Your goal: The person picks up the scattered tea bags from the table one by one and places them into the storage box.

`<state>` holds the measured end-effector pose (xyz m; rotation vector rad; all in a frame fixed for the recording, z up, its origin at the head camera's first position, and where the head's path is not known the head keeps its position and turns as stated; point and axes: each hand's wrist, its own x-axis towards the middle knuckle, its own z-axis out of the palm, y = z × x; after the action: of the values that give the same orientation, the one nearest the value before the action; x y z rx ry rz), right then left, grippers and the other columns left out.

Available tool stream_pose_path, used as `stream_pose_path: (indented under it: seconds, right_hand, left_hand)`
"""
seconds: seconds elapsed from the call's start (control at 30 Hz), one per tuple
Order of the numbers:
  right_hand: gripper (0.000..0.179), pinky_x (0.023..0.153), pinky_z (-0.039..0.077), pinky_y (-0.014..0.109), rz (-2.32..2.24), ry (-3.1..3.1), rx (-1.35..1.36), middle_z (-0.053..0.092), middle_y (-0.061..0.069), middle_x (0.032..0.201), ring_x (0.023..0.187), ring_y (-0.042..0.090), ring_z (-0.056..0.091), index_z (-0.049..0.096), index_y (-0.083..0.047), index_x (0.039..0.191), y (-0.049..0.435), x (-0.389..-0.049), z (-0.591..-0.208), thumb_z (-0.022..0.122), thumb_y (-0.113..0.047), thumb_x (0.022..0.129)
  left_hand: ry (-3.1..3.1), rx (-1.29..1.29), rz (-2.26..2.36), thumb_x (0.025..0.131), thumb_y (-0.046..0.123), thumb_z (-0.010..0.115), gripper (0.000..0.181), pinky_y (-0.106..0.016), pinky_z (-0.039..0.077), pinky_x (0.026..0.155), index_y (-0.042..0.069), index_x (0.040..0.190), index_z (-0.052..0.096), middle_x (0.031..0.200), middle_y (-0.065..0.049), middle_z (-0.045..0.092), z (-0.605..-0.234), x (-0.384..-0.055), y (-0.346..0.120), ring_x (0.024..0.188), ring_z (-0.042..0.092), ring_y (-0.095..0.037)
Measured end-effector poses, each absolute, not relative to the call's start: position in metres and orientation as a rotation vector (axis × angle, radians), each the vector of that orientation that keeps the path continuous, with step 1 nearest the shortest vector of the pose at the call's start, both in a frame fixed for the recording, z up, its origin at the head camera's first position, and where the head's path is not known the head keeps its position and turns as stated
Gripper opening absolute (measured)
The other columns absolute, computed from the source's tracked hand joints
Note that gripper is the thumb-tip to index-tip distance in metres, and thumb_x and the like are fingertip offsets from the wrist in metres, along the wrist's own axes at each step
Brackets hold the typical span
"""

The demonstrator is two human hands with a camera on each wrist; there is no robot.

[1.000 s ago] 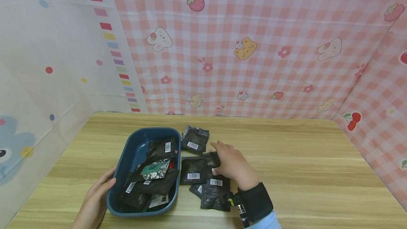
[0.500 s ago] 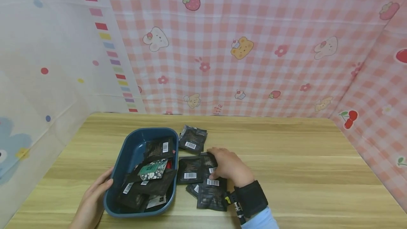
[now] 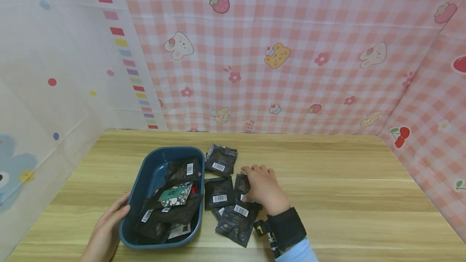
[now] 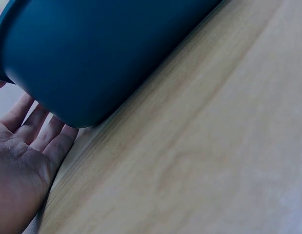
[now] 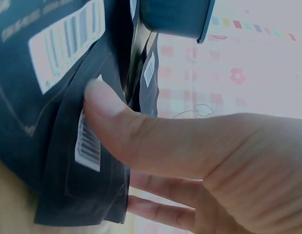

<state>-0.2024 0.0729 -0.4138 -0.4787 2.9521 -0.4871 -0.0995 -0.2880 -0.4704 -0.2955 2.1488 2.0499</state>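
Beside the blue plastic bin (image 3: 151,179), my left hand (image 3: 105,227) rests against its outer left wall with fairly straight fingers, its thumb at the rim. Several black packets with white barcode labels lie in the bin, along with a green-and-white patterned one (image 3: 175,194). To its right, my right hand (image 3: 265,191) pinches a flat black packet (image 5: 87,195), thumb over the barcode and fingers at the far edge. Another black packet (image 3: 236,225) lies slanted just in front of it, overlapping a mostly hidden one. A further packet (image 3: 219,193) sits close to the bin's right wall.
Farther back, a small pile of black packets (image 3: 221,159) touches the bin's right side in this view. The wooden table (image 3: 346,197) extends to the right. A pink checked cloth (image 3: 233,51) hangs behind, with cloth walls at both sides.
The front black packet has turned and slid left, and the packet near the bin has tilted slightly. My right hand has shifted slightly over the pinched packet. The left hand and bin keep their place.
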Motion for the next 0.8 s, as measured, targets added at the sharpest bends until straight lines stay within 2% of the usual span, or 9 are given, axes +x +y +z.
stream_pose_path:
  seconds: [0.07,0.13,0.23,0.37,0.47,0.63,0.67,0.73,0.8]
  right_hand:
    - [0.082,0.097,0.038,0.055,-0.504,2.963,-0.477,0.06,0.016,0.123,0.113,0.034,0.047,0.055,-0.009,0.13,0.074,-0.203,-0.414,0.087,-0.019,0.056]
    - [0.08,0.095,0.04,0.053,-0.509,2.969,-0.483,0.062,0.016,0.119,0.11,0.033,0.048,0.056,-0.008,0.128,0.075,-0.203,-0.415,0.087,-0.019,0.055]
    - [0.074,0.091,0.043,0.051,-0.505,2.977,-0.48,0.064,0.016,0.112,0.104,0.031,0.05,0.06,-0.006,0.121,0.077,-0.203,-0.414,0.088,-0.019,0.054]
    - [0.06,0.084,0.049,0.048,-0.518,2.995,-0.43,0.067,0.015,0.105,0.095,0.029,0.055,0.064,-0.004,0.113,0.081,-0.202,-0.407,0.086,-0.015,0.057]
    - [0.05,0.079,0.053,0.045,-0.525,3.004,-0.407,0.07,0.015,0.102,0.087,0.026,0.06,0.066,-0.003,0.11,0.082,-0.2,-0.398,0.082,-0.01,0.063]
    - [0.035,0.071,0.055,0.042,-0.501,3.037,-0.465,0.072,0.013,0.095,0.078,0.021,0.061,0.068,-0.002,0.104,0.08,-0.193,-0.383,0.076,-0.006,0.071]
    - [0.031,0.069,0.055,0.042,-0.499,3.049,-0.485,0.073,0.012,0.094,0.077,0.02,0.062,0.068,-0.002,0.103,0.079,-0.191,-0.381,0.075,-0.006,0.072]
    - [0.023,0.065,0.054,0.04,-0.501,3.077,-0.522,0.073,0.011,0.09,0.073,0.018,0.06,0.069,-0.003,0.097,0.076,-0.187,-0.375,0.072,-0.005,0.075]
    - [0.015,0.062,0.053,0.038,-0.499,3.104,-0.563,0.073,0.009,0.085,0.07,0.017,0.059,0.069,-0.004,0.091,0.072,-0.184,-0.37,0.07,-0.003,0.077]
  left_hand:
    - [2.132,-0.287,2.074,0.102,0.035,0.033,0.062,-0.042,0.022,0.114,0.009,0.152,0.008,0.154,-0.009,0.013,-0.47,-0.099,-0.287,0.14,0.016,-0.012]
    - [2.132,-0.284,2.08,0.102,0.034,0.032,0.061,-0.044,0.02,0.115,0.009,0.152,0.008,0.155,-0.01,0.012,-0.469,-0.099,-0.287,0.142,0.012,-0.018]
    - [2.103,-0.278,2.116,0.102,0.033,0.033,0.062,-0.065,0.004,0.113,0.007,0.152,0.007,0.156,-0.013,0.009,-0.468,-0.1,-0.286,0.144,0.004,-0.029]
    - [2.132,-0.293,2.075,0.102,0.035,0.033,0.062,-0.057,0.013,0.115,0.01,0.152,0.009,0.156,-0.01,0.012,-0.468,-0.1,-0.286,0.143,0.012,-0.018]
    - [2.142,-0.284,2.066,0.102,0.035,0.032,0.061,-0.056,0.015,0.114,0.01,0.152,0.009,0.155,-0.007,0.014,-0.468,-0.099,-0.287,0.139,0.018,-0.009]
    - [2.111,-0.27,2.107,0.102,0.033,0.033,0.062,-0.067,0.006,0.112,0.007,0.152,0.008,0.155,-0.012,0.011,-0.468,-0.099,-0.286,0.143,0.01,-0.023]
    - [2.117,-0.276,2.099,0.102,0.034,0.033,0.062,-0.063,0.01,0.113,0.008,0.152,0.008,0.156,-0.012,0.011,-0.468,-0.099,-0.286,0.143,0.011,-0.02]
    - [2.128,-0.271,2.093,0.102,0.034,0.033,0.062,-0.045,0.022,0.115,0.008,0.152,0.009,0.155,-0.011,0.013,-0.469,-0.099,-0.287,0.139,0.021,-0.008]
    - [2.145,-0.267,2.084,0.102,0.034,0.033,0.061,-0.023,0.032,0.104,0.008,0.152,0.01,0.154,-0.008,0.016,-0.47,-0.099,-0.288,0.126,0.032,0.01]
